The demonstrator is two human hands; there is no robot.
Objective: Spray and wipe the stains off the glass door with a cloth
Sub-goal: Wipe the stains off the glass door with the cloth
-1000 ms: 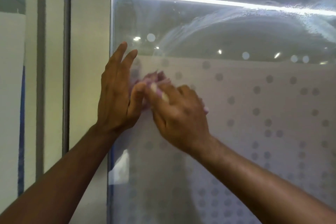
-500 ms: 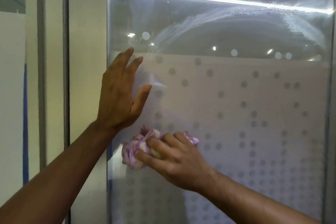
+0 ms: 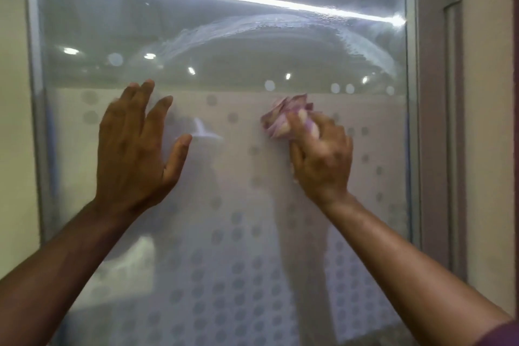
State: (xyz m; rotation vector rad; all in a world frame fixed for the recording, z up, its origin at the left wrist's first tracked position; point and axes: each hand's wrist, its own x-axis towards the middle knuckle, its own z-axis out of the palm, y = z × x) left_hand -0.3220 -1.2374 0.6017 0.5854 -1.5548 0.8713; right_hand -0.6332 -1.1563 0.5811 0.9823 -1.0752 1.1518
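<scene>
Filling nearly the whole view now is the glass door [image 3: 224, 36], where half a second ago its left edge and the wall beside it took up a good third of the picture; the person has turned to the right, and the door's right frame [image 3: 429, 121] has come into sight. The upper part of the pane is clear, with a bright strip light reflected across it and a wide arc of wet, streaky smear [image 3: 252, 27] curving beneath that reflection. That arc looks the same as it did a second ago, so it has not been wiped yet. Below it runs the frosted band with its pattern of dots [image 3: 224, 289].

The right hand [image 3: 323, 160] has travelled furthest: from low and left of centre, it has swept up and across to the right half of the pane, at the top edge of the frosted band. It is closed around a bunched pink and white cloth [image 3: 283, 118], pressing it against the glass, and its blur suggests it is mid-stroke.

The left hand [image 3: 134, 149] has kept its place, fingers spread and holding nothing, palm towards the left part of the pane. Whether it is actually touching the glass I cannot tell.

My reading is that the wiping is working across the frosted section, and the smeared arc higher up remains to be done.
</scene>
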